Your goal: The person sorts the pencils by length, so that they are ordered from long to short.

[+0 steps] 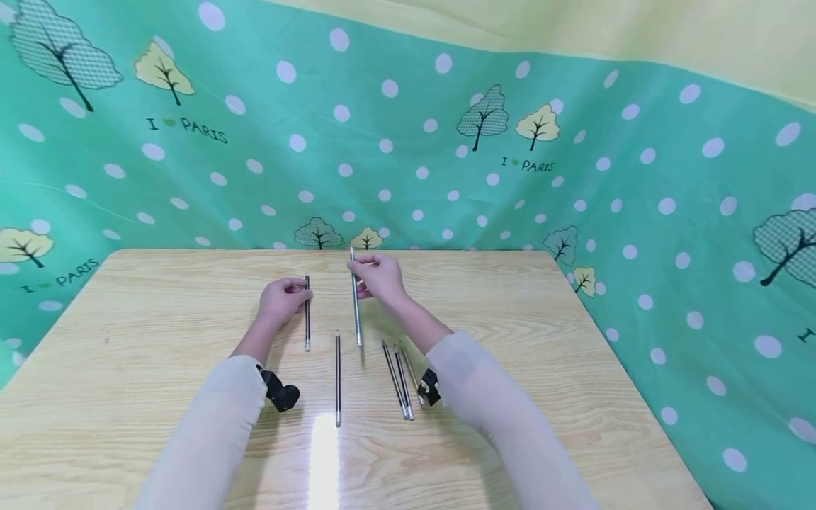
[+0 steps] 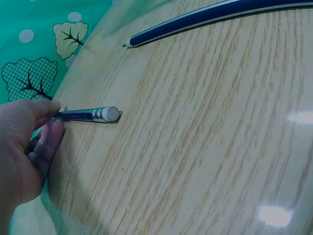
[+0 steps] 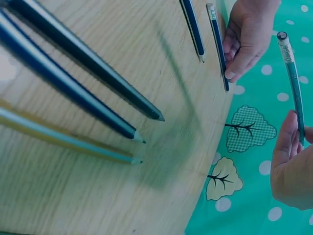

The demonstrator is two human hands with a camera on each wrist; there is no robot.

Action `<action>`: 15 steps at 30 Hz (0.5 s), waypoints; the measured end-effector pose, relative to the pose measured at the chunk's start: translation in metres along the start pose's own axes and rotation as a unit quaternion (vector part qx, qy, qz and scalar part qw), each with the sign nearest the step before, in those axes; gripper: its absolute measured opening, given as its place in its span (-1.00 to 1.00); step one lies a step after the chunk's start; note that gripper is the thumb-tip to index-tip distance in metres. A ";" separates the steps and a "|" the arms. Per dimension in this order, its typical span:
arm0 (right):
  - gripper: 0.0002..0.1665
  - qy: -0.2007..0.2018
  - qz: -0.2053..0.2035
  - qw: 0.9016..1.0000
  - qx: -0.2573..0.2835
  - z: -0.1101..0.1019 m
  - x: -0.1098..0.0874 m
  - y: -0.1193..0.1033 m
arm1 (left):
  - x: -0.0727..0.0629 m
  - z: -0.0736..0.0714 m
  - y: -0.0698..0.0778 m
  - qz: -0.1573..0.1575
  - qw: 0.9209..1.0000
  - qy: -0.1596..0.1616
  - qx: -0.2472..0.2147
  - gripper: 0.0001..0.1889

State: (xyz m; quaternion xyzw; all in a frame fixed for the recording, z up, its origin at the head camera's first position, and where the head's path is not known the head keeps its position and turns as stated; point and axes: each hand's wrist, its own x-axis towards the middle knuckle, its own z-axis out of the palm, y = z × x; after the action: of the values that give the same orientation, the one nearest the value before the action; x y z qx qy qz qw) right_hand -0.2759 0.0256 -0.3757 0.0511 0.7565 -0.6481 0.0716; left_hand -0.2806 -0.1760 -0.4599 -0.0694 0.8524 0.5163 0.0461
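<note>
My left hand (image 1: 284, 300) pinches a dark blue pencil (image 1: 307, 322) near its pointed end; its white eraser (image 2: 112, 114) faces toward me in the left wrist view. Held up by the thumb and fingers of my right hand (image 1: 381, 278) is a green pencil (image 1: 355, 304), tip pointing away and its eraser end (image 3: 285, 49) toward me. A shadow on the tabletop shows that this pencil is off the surface. Between and nearer than both hands, another dark blue pencil (image 1: 338, 382) lies on the table, untouched.
Under my right forearm lie a dark pencil (image 1: 394, 379), a blue pencil (image 3: 73, 78) and a yellowish pencil (image 3: 68, 137), side by side with tips pointing away. The wooden table (image 1: 159, 312) ends at a green dotted cloth (image 1: 255, 170) behind and at the right.
</note>
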 end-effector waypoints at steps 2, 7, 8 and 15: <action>-0.79 0.004 -0.003 1.000 -0.003 0.003 0.002 0.000 | 0.000 0.000 0.000 0.002 1.000 -0.001 0.000 -0.54; -0.80 0.010 -0.004 1.000 -0.014 0.011 0.005 -0.002 | 0.000 0.001 0.000 0.006 1.000 0.007 0.004 -0.55; -0.79 0.011 -0.004 1.000 -0.016 0.013 0.005 -0.002 | 0.000 0.001 0.000 0.007 1.000 0.008 0.004 -0.55; -0.77 0.020 0.001 1.000 -0.022 0.022 0.008 -0.004 | 0.000 0.000 0.000 0.008 1.000 0.010 0.006 -0.55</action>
State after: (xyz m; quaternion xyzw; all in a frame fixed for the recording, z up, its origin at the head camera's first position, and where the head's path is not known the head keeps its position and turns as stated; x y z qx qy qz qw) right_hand -0.2834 0.0027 -0.3762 0.0628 0.7716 -0.6303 0.0581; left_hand -0.2808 -0.1764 -0.4599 -0.0675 0.8565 0.5106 0.0342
